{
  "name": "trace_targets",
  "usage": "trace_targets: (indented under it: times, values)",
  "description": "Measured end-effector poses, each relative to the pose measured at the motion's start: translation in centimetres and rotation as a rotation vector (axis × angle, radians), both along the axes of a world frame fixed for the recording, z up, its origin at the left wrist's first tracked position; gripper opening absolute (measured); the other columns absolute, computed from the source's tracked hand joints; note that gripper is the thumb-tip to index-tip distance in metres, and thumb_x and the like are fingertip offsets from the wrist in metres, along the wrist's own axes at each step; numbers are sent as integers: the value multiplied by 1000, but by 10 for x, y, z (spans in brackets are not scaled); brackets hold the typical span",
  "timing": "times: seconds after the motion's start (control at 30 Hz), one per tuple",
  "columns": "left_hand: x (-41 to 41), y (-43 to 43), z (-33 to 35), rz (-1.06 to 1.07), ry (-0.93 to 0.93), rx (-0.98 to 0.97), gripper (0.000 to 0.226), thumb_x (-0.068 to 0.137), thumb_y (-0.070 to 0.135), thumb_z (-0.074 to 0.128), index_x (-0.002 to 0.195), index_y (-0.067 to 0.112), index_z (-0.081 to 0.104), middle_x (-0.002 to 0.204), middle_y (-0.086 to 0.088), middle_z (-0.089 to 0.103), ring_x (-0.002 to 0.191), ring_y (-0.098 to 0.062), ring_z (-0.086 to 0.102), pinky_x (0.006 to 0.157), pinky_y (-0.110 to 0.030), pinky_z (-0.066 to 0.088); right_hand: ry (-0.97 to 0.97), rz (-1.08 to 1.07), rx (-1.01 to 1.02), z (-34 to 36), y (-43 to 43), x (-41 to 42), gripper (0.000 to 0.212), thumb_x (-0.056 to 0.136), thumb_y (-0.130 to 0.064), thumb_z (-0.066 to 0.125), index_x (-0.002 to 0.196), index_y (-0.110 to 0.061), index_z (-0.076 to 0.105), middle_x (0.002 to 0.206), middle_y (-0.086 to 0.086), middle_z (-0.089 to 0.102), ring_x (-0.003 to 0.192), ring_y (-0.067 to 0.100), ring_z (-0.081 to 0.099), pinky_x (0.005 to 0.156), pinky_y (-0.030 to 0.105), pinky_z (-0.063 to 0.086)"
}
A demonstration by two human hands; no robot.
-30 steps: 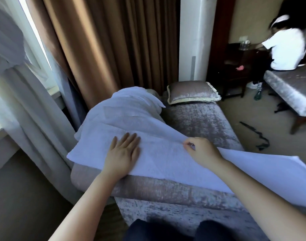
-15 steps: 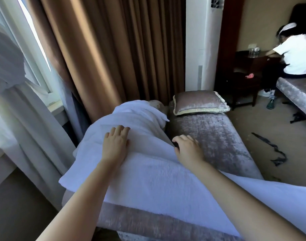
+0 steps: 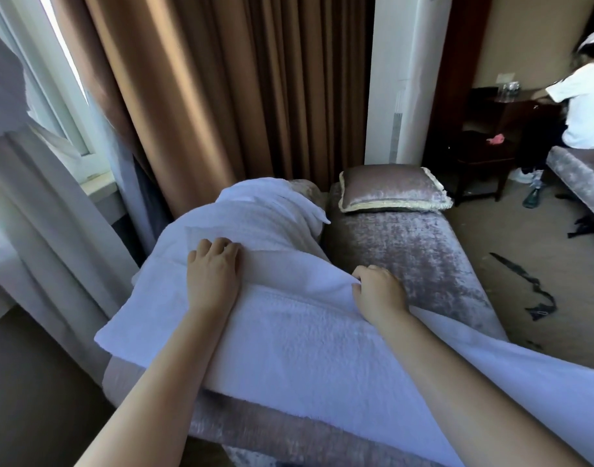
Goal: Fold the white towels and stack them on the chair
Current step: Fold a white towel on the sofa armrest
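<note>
The big white terry towel (image 3: 322, 348) was spread flat across the near end of the mauve-grey crushed-velvet chair (image 3: 423, 257), filling the centre and lower middle of the frame, with its right end trailing off the seat toward the lower right corner. The right hand (image 3: 378, 293) was at the towel's far edge, fingers curled over and pinching a raised fold of it. The left hand (image 3: 213, 274) lay palm-down on the towel just left of centre, fingertips bent into the cloth; honestly couldn't tell if it had a real grip or was only pressing.

Past the left hand, a bunched heap of white cloth (image 3: 265, 203) sat on the far left part of the seat. Beside that, a matching velvet cushion with cream fringe (image 3: 393, 188) lay at the chair's far end. Brown pleated curtains (image 3: 221, 79) hung behind, and a sheer white curtain (image 3: 36, 214) ran down the left side. In the upper right, a person in a white shirt (image 3: 585, 106) was next to a dark wooden table (image 3: 484, 153).
</note>
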State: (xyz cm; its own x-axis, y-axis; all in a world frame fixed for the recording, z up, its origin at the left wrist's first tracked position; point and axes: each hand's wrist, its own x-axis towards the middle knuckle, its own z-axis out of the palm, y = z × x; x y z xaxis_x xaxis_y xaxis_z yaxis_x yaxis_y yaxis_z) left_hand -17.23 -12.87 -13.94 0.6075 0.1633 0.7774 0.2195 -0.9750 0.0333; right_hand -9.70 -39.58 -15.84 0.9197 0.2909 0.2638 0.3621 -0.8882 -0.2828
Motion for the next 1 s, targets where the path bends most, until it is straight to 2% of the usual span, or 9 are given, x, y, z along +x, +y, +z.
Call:
trace_targets:
  times: [0.17,0.37,0.43,0.5,0.57,0.67,0.8,0.87,1.0]
  values:
    - [-1,-4,3,2,33,-6,17,80,17,76,95,13,71,88,-3,65,78,-30,51,68,-40,37,-60,14,96,4,-1,-6,14,100,-21,42,104,-15,55,91,-2,40,88,26,54,67,30,29]
    - [5,-10,21,55,157,1,16,74,10,78,70,11,62,68,-4,56,64,-28,48,61,-34,27,-125,37,30,10,-3,-16,13,100,-19,44,103,-14,56,91,-1,39,89,27,55,71,30,27]
    - [11,-14,32,36,233,47,18,68,6,80,67,10,62,64,-4,54,60,-27,48,57,-33,27,-155,87,18,12,-3,-21,1,91,-13,60,91,-14,60,84,2,46,76,26,57,65,29,28]
    - [15,-15,45,30,292,104,22,61,-1,82,65,10,63,63,-4,52,56,-27,48,53,-32,28,-224,124,3,11,-6,-21,17,76,-8,76,77,-15,61,74,2,51,61,24,56,56,28,27]
    - [15,-9,62,28,330,56,20,66,-5,74,77,8,64,71,-7,55,57,-29,53,50,-33,32,-198,156,-21,11,-14,-17,6,87,-17,67,91,-14,63,87,3,57,80,25,60,63,28,30]
    - [9,3,78,34,311,-48,20,88,-2,51,105,7,57,94,-8,58,65,-27,50,54,-37,38,-69,139,-130,8,-33,-9,19,97,-30,53,100,-13,59,98,6,60,98,26,58,76,32,35]
    - [-9,16,88,-35,270,-80,18,96,0,44,111,9,49,101,-9,62,66,-29,52,48,-33,33,-246,96,69,18,-56,-11,36,89,-30,68,69,-13,42,58,1,42,59,31,53,53,31,28]
    - [-21,23,90,-106,253,-102,10,99,4,42,106,10,46,103,-9,60,70,-33,57,54,-41,46,-361,115,124,33,-66,-21,32,86,-27,72,69,-13,49,57,-1,41,48,24,41,44,24,15]
    - [-55,34,94,-156,201,-42,9,103,13,39,101,7,46,98,-12,57,72,-37,56,53,-39,38,-589,216,130,60,-75,-63,18,85,-29,68,74,-17,60,62,-3,54,44,17,38,45,14,10]
